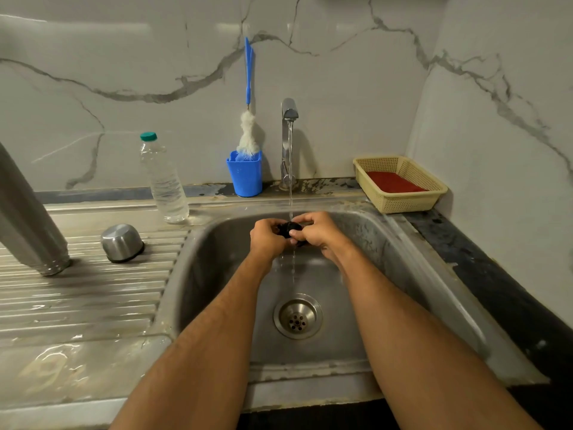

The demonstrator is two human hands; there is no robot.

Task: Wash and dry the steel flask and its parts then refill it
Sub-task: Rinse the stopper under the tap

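Over the steel sink basin (387, 243), the left hand (267, 237) and right hand (313, 231) each curl their fingers in a tight grip round a small black flask stopper (290, 228) under the tap's water stream (290, 169). The tall steel flask body (28, 218) stands mouth-down on the ribbed draining board (93, 293), near the upturned steel cup lid (121, 243) and clear plastic water bottle (164, 181)

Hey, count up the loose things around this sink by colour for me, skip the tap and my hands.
Steel: 2, flask body, cup lid
Blue: 2, holder cup, bottle brush
Clear: 1, water bottle
Black: 1, stopper held in both hands
Cream: 1, basket
Red: 1, pad in the basket
Total: 8
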